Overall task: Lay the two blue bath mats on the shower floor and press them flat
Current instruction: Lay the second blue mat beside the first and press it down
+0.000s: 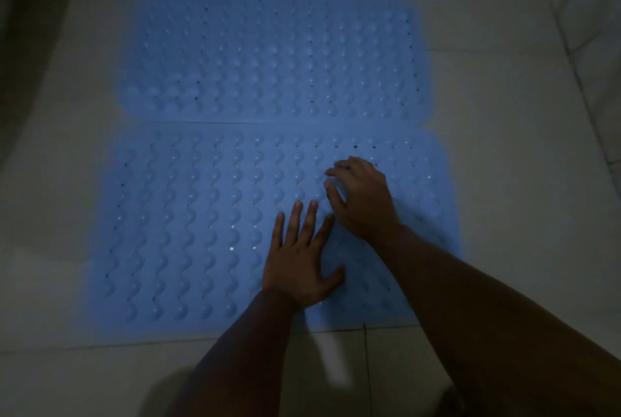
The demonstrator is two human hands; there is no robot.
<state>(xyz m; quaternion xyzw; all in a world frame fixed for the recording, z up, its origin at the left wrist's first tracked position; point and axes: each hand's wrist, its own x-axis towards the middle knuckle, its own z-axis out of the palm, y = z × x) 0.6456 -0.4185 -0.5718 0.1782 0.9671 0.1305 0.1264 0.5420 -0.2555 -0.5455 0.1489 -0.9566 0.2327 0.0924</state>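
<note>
Both bumpy blue rubber bath mats lie edge to edge on the pale tiled shower floor (504, 181). On the near mat (188, 221), left hand (299, 265) presses flat, fingers spread; right hand (361, 198) pushes with bent fingertips, gripping nothing. Best work outward to the edges, then the far mat (268, 53).

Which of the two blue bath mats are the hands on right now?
The nearer blue studded rubber mat, at the bottom of the view. The left hand lies flat on it and the right hand touches it; the farther blue mat lies untouched.
</note>
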